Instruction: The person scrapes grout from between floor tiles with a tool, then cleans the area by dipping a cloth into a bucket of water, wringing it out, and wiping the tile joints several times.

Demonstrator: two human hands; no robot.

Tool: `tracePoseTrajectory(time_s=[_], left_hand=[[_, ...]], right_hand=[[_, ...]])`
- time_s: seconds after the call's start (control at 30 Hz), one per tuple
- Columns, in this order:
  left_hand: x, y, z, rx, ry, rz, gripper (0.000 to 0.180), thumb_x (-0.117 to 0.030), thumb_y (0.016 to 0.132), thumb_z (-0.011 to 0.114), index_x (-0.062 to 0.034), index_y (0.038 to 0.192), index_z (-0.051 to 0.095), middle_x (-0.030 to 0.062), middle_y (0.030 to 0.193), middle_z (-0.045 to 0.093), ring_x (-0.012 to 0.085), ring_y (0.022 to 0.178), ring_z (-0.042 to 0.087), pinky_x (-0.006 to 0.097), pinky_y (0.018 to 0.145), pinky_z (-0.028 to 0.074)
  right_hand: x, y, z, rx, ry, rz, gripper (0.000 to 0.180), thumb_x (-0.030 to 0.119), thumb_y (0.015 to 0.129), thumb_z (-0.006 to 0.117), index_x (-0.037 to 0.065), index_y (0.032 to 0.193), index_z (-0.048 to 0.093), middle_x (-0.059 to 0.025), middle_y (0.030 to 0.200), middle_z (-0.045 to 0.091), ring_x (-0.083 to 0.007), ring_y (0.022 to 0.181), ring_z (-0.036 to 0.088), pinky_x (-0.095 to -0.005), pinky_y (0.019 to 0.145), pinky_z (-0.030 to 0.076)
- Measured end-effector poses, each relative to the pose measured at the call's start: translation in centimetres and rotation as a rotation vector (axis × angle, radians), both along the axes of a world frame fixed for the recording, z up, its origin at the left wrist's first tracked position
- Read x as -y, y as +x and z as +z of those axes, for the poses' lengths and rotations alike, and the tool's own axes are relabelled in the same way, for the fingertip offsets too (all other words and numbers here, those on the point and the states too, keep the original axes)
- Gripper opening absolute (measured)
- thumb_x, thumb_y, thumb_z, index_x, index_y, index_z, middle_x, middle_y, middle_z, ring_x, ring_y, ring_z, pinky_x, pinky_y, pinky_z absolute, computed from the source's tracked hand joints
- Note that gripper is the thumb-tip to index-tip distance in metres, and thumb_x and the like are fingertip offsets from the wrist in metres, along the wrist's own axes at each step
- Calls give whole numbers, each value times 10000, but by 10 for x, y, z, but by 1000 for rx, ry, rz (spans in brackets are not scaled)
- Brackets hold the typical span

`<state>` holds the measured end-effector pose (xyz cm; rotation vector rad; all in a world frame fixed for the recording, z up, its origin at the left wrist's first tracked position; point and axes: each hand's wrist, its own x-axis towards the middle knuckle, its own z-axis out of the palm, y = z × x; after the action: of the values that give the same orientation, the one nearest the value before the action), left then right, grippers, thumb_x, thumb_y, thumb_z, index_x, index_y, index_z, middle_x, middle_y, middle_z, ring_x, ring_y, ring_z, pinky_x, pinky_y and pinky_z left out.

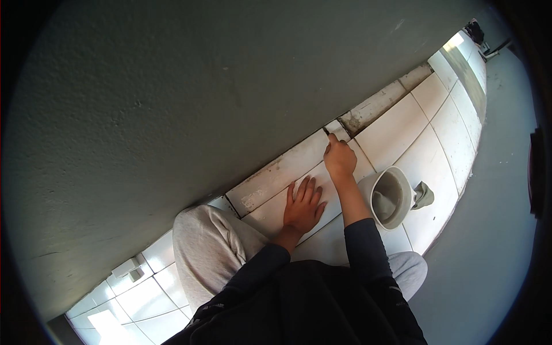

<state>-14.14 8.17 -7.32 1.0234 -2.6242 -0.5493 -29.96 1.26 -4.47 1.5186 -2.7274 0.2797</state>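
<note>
My left hand (303,208) lies flat with its fingers spread on a white floor tile (270,214), just beside the skirting tile (282,171) at the foot of the wall. Farther along, my right hand (340,158) is closed, one finger pressed out toward the dark joint between that skirting tile and a small tile piece (337,130). Whatever it holds, if anything, is hidden. Right of my right forearm stands a white bucket (410,195) with grey matter inside. A grey-green crumpled piece (424,195) sits at the bucket's right side.
A dark grey wall (172,103) rises on the left. Beyond the small tile piece, a stained skirting strip (376,106) continues. A white block (127,268) lies by the wall at the lower left. A grey surface (483,230) borders the tiles on the right.
</note>
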Motion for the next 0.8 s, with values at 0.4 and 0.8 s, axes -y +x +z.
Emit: tracePoseTrajectory(time_s=[0.4,0.8], left_hand=[[-1,1,2,-12,15,7,435,-377,895,436,-79,1209,484,140,1350,363,255,1315,256,512,1064,135],[-1,3,0,-30,19,19,434,-367,883,463,-66,1194,494,143,1342,370,256,1311,260,513,1063,140]], right_hand=[[5,-3,-5,-1,12,-88,251,117,795,482,128,1022,587,-179,815,615,-357,657,640,-445,559,515],[3,4,-1,69,79,-150,273,118,816,462,126,1064,575,-196,830,630,-351,752,649,-437,641,528]])
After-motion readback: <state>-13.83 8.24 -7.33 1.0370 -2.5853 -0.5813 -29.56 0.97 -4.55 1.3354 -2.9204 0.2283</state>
